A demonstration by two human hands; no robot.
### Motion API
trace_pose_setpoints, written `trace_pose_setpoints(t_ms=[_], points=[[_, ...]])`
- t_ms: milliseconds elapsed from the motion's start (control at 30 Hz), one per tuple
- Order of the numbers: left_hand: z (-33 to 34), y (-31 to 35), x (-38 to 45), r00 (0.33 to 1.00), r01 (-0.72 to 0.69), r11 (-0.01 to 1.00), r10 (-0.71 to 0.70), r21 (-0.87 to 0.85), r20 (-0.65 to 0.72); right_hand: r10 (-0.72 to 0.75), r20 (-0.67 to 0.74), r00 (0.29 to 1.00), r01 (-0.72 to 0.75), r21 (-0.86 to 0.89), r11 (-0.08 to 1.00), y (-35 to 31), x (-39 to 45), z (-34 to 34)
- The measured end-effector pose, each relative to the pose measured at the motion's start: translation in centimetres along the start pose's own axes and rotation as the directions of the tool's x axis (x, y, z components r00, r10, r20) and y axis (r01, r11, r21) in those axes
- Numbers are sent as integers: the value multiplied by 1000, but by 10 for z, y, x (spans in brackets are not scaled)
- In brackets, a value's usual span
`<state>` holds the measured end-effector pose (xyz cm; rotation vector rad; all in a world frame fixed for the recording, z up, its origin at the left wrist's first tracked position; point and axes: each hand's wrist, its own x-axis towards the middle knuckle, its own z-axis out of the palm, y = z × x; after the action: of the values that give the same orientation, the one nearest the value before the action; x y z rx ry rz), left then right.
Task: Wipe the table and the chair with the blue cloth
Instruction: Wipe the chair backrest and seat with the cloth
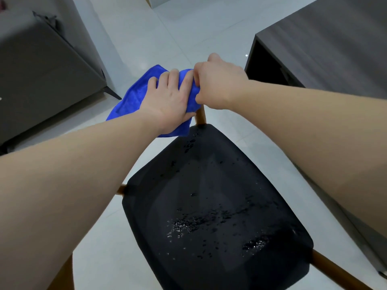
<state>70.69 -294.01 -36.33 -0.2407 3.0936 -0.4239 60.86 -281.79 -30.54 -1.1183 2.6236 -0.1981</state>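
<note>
The chair (pixel 211 206) stands on the floor (pixel 146 38) with water drops (pixel 188 225) on its seat. Over its far corner both hands hold the cloth (pixel 134 95), left hand (pixel 167 101) beside right hand (pixel 217 82). The desk (pixel 326 45) stands to the right, a sofa (pixel 41 70) to the left

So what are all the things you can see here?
Cloth: one, blue, bunched in both hands above the far corner of the chair.
Chair: one, black seat with brown wooden legs, in the middle, wet drops on it.
Table: one, dark brown, upper right.
Sofa: one, grey, upper left.
Floor: white tiles, all around.
Left hand: one, gripping the cloth.
Right hand: one, gripping the cloth's other end.
</note>
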Motion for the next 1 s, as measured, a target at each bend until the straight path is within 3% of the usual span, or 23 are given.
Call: trace_pose_setpoints(t_ms=[267,433,567,667,1000], points=[[4,24,35,974,-175,982,183,65,-138,107,16,994,-108,68,992,44,-7,5],[2,39,53,882,-428,904,421,12,-212,200,77,977,-211,183,960,71,-17,15],[-1,42,46,816,-541,840,537,45,-211,182,240,954,-235,212,949,76,-20,16],[-1,53,35,757,-628,776,625,50,-193,175,437,882,-294,221,930,79,-24,17],[23,79,21,766,-643,736,624,-211,-156,170,556,814,-294,142,945,84,-33,41]])
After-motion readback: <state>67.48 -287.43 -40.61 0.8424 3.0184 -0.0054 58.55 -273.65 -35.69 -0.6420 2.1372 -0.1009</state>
